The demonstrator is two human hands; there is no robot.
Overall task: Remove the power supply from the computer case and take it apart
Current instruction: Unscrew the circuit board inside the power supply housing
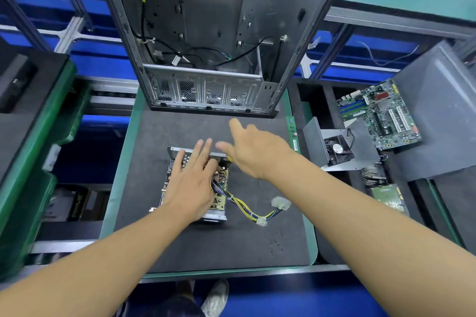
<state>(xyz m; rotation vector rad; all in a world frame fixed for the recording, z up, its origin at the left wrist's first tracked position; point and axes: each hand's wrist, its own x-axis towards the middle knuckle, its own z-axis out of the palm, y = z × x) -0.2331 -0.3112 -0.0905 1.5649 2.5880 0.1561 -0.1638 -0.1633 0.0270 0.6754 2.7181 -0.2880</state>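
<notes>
We find the power supply out of the computer case, lying opened under the straight, flat fingers of our left hand, the right hand hovering just beside them, fingers spread; we judge dismantling under way, the next move needing a grip on the circuit board.

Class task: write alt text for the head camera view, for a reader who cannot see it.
A person's left hand presses flat on an opened power supply on a dark mat, while the right hand hovers open beside it. An open computer case stands behind.
</notes>
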